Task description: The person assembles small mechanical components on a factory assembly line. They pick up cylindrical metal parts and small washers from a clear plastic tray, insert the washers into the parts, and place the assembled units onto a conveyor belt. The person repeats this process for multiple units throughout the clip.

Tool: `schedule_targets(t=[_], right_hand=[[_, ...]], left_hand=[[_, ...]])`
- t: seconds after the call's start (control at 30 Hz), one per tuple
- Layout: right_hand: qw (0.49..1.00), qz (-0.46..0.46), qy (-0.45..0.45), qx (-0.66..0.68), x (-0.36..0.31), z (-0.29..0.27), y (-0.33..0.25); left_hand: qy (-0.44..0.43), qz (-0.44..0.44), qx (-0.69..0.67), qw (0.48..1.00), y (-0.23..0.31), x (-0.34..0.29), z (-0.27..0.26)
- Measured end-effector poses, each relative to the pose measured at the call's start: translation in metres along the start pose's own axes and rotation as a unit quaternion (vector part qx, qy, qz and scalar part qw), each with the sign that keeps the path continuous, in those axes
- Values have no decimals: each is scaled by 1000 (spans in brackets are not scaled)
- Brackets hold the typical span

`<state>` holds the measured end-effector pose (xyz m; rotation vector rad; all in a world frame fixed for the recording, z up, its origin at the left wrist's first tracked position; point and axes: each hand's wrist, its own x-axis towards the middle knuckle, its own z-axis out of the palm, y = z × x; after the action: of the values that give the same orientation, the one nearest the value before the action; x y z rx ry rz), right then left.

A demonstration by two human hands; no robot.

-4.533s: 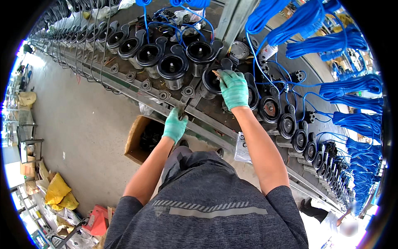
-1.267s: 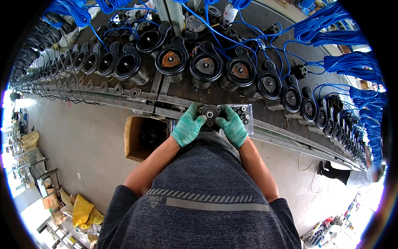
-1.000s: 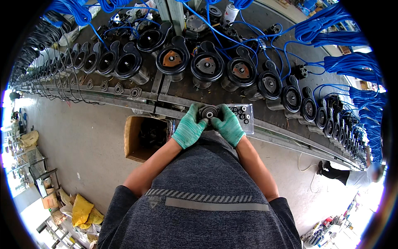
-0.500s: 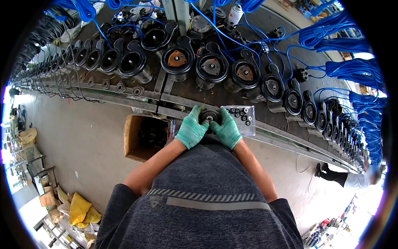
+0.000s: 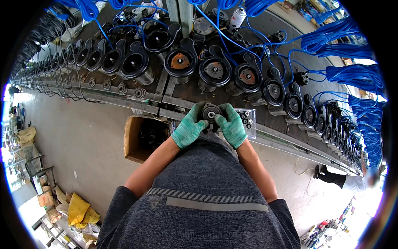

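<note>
L green-gloved hand (image 5: 188, 129) & R green-gloved hand (image 5: 233, 129) curl closed, thumbs on dark ringed metal flange (image 5: 212, 114), at near edge of dark table (image 5: 186, 90). Prob. part-done: black round housings (image 5: 214, 71) twd right end look plated, left ones bare; flange unfitted.

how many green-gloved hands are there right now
2: the left hand and the right hand, both holding the round part. Hands of the far person are too small to tell.

Bright light flares white at the warped sides.
</note>
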<state>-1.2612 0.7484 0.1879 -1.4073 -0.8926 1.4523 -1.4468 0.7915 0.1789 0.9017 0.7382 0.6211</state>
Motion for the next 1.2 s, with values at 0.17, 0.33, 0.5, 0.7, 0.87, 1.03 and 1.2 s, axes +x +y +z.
schedule_targets(t=[0.17, 0.33, 0.5, 0.7, 0.87, 1.03, 1.2], right_hand=[[999, -22, 7, 35, 1, 5, 9], [999, -25, 13, -36, 2, 10, 7], [989, -18, 33, -140, 1, 16, -12], [959, -19, 20, -283, 1, 20, -20], [982, -58, 24, -176, -1, 20, -4], [996, -10, 26, -82, -6, 17, -13], [999, -6, 31, -17, -2, 5, -12]], left_hand=[[5, -15, 31, 999, 3, -1, -2], [5, -6, 80, 997, 1, -1, -4], [10, 22, 151, 988, 8, -4, 2], [30, 63, 209, 975, 4, -8, 6], [17, 87, 239, 967, 9, -9, 9], [3, 20, 85, 996, -10, 3, -6], [-19, -10, -34, 999, 14, -6, 2]])
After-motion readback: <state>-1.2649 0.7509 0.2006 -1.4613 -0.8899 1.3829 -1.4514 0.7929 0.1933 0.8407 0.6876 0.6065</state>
